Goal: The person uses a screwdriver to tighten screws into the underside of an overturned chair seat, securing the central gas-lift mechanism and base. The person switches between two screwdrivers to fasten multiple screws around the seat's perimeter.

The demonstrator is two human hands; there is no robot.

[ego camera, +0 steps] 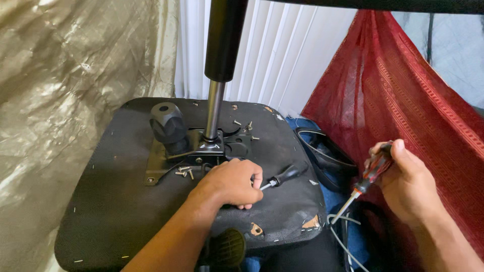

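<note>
Hands work on an upturned black office chair seat (126, 201), its underside facing up with the black metal tilt mechanism (201, 148) and chrome gas cylinder (214, 108) rising from it. The left hand (229, 184) rests on the seat just below the mechanism, fingers curled down over something I cannot make out, beside a black-handled screwdriver (282, 177) lying on the seat. The right hand (406, 184), off to the side of the seat, has its fingers clenched around a red-and-black-handled screwdriver (365, 184), tip pointing down and left. Loose silver screws (184, 171) lie by the plate, more near the cylinder. Judging by this, unscrewing the mechanism is under way; a next move would call for seating the tip squarely in a screw head.
</note>
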